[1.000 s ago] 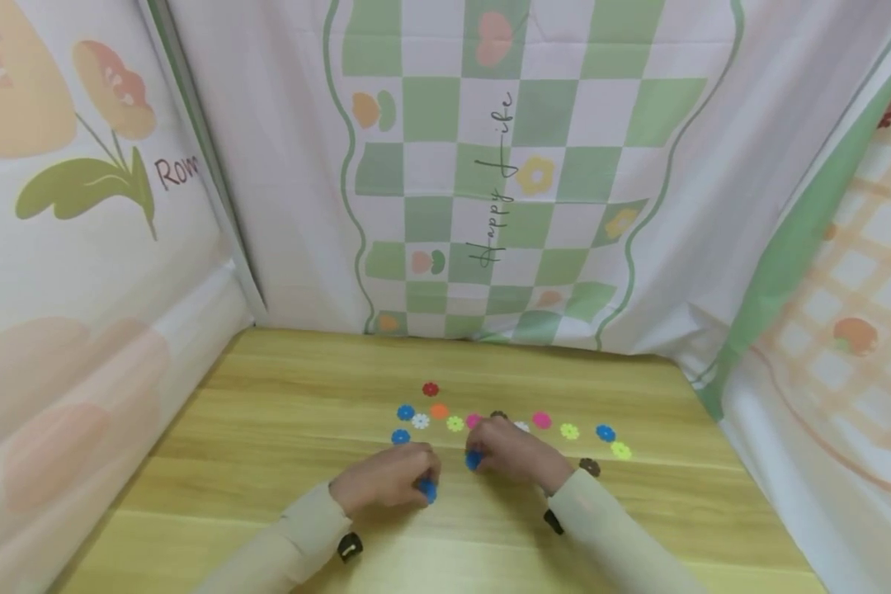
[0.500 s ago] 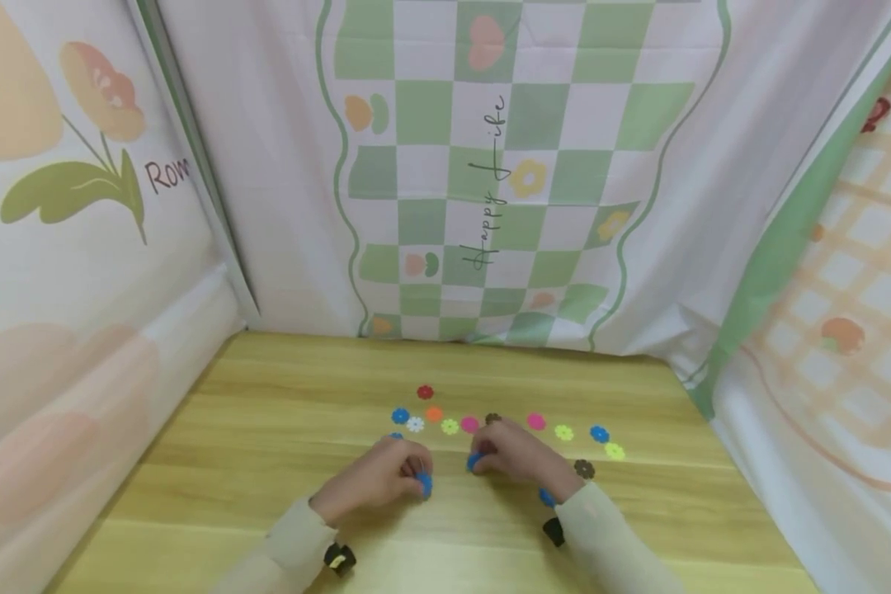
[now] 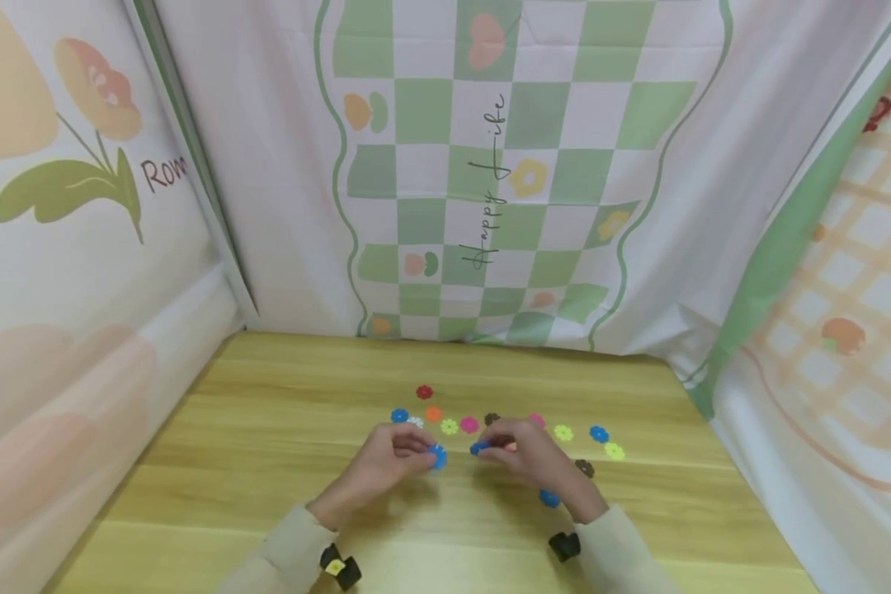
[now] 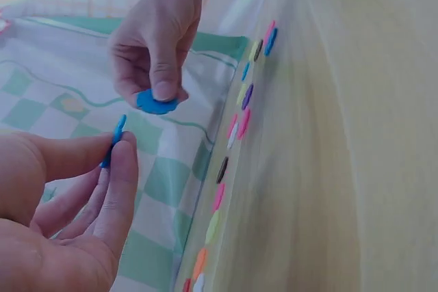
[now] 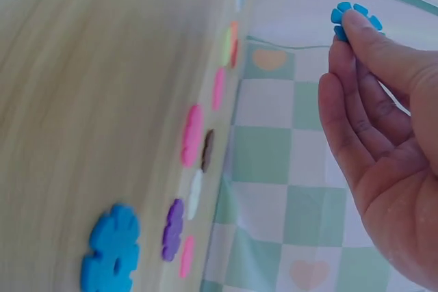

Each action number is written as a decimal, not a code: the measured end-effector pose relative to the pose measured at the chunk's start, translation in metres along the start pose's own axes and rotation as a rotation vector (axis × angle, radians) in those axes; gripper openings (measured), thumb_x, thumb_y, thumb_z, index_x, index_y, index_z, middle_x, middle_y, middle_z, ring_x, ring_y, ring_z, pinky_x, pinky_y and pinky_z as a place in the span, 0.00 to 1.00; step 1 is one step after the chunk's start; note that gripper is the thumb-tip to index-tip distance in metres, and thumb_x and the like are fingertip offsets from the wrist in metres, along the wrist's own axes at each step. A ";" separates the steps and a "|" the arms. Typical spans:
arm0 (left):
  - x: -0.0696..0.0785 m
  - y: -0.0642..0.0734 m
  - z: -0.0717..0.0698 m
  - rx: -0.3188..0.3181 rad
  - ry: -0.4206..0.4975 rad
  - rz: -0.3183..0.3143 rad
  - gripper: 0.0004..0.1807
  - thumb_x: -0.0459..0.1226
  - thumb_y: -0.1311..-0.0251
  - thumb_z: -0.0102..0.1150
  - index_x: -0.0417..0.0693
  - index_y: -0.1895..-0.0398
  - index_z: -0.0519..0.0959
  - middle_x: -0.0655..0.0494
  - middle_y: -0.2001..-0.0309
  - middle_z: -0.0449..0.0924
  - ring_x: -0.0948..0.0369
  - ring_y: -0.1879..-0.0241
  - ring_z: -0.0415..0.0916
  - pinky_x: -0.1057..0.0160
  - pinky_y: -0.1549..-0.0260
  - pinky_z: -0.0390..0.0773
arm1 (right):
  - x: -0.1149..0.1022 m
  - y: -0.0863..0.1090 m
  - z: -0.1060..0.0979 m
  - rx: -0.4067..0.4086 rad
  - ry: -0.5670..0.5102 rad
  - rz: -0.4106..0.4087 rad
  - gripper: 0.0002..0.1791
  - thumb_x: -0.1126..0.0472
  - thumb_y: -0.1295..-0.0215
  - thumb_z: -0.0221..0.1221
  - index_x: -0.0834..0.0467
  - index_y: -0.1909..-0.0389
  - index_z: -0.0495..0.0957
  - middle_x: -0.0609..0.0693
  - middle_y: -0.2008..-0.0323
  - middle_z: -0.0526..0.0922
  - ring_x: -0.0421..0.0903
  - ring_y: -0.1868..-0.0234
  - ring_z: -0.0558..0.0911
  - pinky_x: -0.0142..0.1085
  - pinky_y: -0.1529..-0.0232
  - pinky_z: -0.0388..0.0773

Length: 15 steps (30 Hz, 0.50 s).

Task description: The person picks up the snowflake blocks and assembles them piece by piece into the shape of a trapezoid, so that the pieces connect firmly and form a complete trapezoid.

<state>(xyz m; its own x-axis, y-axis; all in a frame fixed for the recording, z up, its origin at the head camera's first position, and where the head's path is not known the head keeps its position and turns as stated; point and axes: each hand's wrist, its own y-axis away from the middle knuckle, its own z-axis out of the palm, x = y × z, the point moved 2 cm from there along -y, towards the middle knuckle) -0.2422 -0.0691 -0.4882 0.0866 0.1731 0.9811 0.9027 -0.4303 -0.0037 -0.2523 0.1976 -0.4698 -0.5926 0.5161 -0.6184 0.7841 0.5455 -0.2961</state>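
Observation:
My left hand (image 3: 380, 464) pinches a blue flower-shaped plastic disc (image 3: 438, 456) between thumb and fingers, its face turned toward the head camera. Just across from it, my right hand (image 3: 530, 454) pinches a second blue flower disc (image 3: 478, 448), seen more nearly edge-on. Both discs are held above the tabletop, close together with a gap between them. In the left wrist view, the left hand's disc (image 4: 114, 141) stands on edge while the other disc (image 4: 156, 102) lies flatter. The right wrist view shows notched petals on the right hand's disc (image 5: 356, 20).
Several loose flower discs lie in a rough row beyond the hands on the wooden table (image 3: 282, 388), among them red (image 3: 424, 392), orange (image 3: 434, 413) and yellow-green (image 3: 563, 432). A blue disc (image 3: 549, 497) lies beneath the right forearm. Printed curtains (image 3: 289, 165) enclose the table.
Both hands have risen from near the tabletop with their blue discs. The left hand has moved forward and right; its disc now faces the head camera more. The right hand's disc has tilted.

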 end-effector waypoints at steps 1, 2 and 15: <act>0.001 0.000 0.001 0.009 0.027 -0.007 0.15 0.38 0.35 0.72 0.43 0.48 0.84 0.49 0.51 0.87 0.58 0.52 0.86 0.63 0.49 0.87 | -0.001 0.000 0.000 0.017 -0.002 -0.017 0.04 0.62 0.34 0.71 0.53 0.61 0.89 0.43 0.66 0.90 0.32 0.64 0.86 0.30 0.58 0.88; 0.001 0.000 0.002 0.018 0.050 -0.017 0.16 0.38 0.35 0.72 0.43 0.48 0.84 0.49 0.51 0.87 0.58 0.52 0.86 0.62 0.49 0.87 | -0.003 0.000 0.000 0.035 -0.006 -0.033 0.04 0.62 0.35 0.71 0.54 0.60 0.89 0.43 0.65 0.90 0.32 0.64 0.86 0.31 0.58 0.88; -0.004 0.000 0.012 0.011 0.218 -0.065 0.16 0.33 0.36 0.71 0.37 0.47 0.83 0.51 0.55 0.89 0.59 0.56 0.86 0.54 0.46 0.88 | -0.015 0.001 0.008 0.110 -0.092 -0.113 0.09 0.69 0.39 0.72 0.56 0.60 0.87 0.50 0.64 0.90 0.35 0.63 0.87 0.32 0.56 0.89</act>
<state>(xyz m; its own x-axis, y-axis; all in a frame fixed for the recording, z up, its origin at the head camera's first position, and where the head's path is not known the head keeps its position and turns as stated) -0.2371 -0.0592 -0.4946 -0.0642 0.0044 0.9979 0.9079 -0.4148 0.0602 -0.2406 0.1851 -0.4667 -0.6624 0.3900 -0.6396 0.7320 0.5185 -0.4420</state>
